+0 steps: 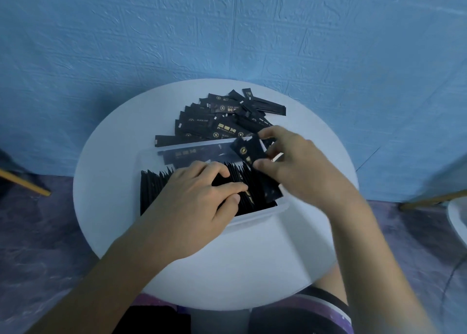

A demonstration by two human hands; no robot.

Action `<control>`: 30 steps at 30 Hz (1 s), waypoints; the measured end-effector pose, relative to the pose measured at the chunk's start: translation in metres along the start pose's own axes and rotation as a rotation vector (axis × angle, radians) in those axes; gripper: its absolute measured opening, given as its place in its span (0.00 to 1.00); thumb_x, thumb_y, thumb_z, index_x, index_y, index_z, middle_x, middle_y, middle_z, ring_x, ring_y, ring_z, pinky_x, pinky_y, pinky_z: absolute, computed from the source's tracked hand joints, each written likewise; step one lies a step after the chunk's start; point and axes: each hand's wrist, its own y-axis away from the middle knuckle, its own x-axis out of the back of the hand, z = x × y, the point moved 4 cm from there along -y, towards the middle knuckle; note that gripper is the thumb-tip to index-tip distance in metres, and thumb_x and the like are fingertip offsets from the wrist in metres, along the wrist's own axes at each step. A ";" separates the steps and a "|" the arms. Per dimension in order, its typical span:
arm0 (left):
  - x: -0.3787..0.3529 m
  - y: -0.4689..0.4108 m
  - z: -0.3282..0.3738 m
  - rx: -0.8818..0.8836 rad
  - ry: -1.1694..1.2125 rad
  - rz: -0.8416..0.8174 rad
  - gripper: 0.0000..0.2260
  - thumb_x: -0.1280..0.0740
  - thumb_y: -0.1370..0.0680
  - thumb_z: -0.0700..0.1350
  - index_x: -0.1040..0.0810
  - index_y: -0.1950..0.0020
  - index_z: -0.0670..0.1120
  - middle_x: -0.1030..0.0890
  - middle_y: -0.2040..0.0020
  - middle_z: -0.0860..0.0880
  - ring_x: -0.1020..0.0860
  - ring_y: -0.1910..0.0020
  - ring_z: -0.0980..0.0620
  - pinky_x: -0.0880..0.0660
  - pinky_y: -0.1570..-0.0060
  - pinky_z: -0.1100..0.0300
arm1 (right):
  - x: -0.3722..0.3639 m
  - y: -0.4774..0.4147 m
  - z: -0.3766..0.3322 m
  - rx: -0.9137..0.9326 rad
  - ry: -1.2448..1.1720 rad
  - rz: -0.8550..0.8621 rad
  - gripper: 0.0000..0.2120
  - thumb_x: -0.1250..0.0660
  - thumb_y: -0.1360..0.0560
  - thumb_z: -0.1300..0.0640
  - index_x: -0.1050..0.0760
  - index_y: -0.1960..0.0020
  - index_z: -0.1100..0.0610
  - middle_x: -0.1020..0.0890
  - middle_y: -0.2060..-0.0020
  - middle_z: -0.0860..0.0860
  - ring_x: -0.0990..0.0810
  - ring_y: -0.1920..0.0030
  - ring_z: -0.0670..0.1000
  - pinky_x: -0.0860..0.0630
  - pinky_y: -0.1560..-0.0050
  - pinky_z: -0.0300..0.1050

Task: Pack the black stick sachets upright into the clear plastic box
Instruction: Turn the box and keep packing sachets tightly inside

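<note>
In the clear plastic box (252, 220), about half full. Presses upright sachets (156, 189) with flat left hand (199, 189), pinches one sachet (246, 150) in right hand (298, 162). Leaves pile (222, 116) on desk (227, 270).

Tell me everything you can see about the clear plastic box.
The clear plastic box is a lidless rectangular tub of translucent plastic, sitting on the round white table nearer than the loose sachet pile. Black sachets stand upright inside; the left hand rests on them, and the right hand holds one sachet above it.
</note>
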 end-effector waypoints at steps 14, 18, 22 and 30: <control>-0.002 -0.001 -0.002 -0.012 0.005 -0.003 0.20 0.47 0.18 0.55 0.18 0.35 0.58 0.23 0.40 0.53 0.26 0.42 0.47 0.27 0.46 0.48 | -0.014 0.000 -0.017 -0.010 0.380 -0.122 0.14 0.36 0.25 0.58 0.23 0.40 0.49 0.17 0.58 0.54 0.19 0.51 0.59 0.21 0.48 0.53; -0.001 -0.001 -0.001 -0.016 0.004 -0.015 0.20 0.47 0.18 0.55 0.19 0.35 0.59 0.23 0.40 0.53 0.26 0.41 0.48 0.27 0.45 0.48 | -0.015 -0.004 -0.022 -0.044 0.392 -0.202 0.13 0.33 0.24 0.58 0.22 0.40 0.56 0.15 0.57 0.55 0.18 0.53 0.58 0.20 0.48 0.51; -0.001 0.000 -0.001 -0.012 0.003 -0.041 0.21 0.48 0.18 0.56 0.20 0.33 0.60 0.23 0.39 0.53 0.27 0.41 0.48 0.27 0.45 0.48 | -0.018 -0.012 -0.022 -0.152 0.332 -0.311 0.12 0.33 0.22 0.59 0.23 0.39 0.58 0.13 0.63 0.54 0.14 0.60 0.53 0.18 0.47 0.48; 0.003 0.001 0.002 -0.020 -0.002 -0.099 0.25 0.57 0.16 0.58 0.24 0.29 0.63 0.28 0.25 0.56 0.35 0.27 0.52 0.45 0.27 0.49 | -0.016 -0.014 -0.026 -0.156 0.355 -0.437 0.08 0.35 0.21 0.59 0.18 0.47 0.60 0.13 0.62 0.54 0.13 0.61 0.49 0.19 0.46 0.44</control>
